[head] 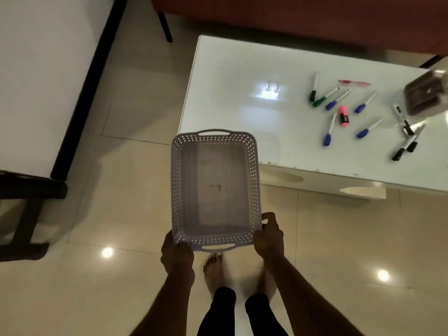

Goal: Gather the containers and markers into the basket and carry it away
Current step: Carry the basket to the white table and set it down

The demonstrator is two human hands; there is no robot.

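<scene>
A pale lilac perforated basket [252, 170] hangs in the air over the floor, nothing inside it. My left hand [175, 257] grips its near left corner and my right hand [269, 238] grips its near right corner. On the white table [230, 93] to the right lie several markers [331, 128] with blue, green and black caps, a pink highlighter [343, 117] and a red pen [354, 83]. A clear container [426, 95] with dark contents stands at the table's right end, blurred.
A red-brown sofa [291, 18] runs behind the table. A white panel with a black edge [82, 86] and a dark chair frame [31, 190] stand at the left. Glossy beige floor tiles [121, 275] lie below, with my bare feet under the basket.
</scene>
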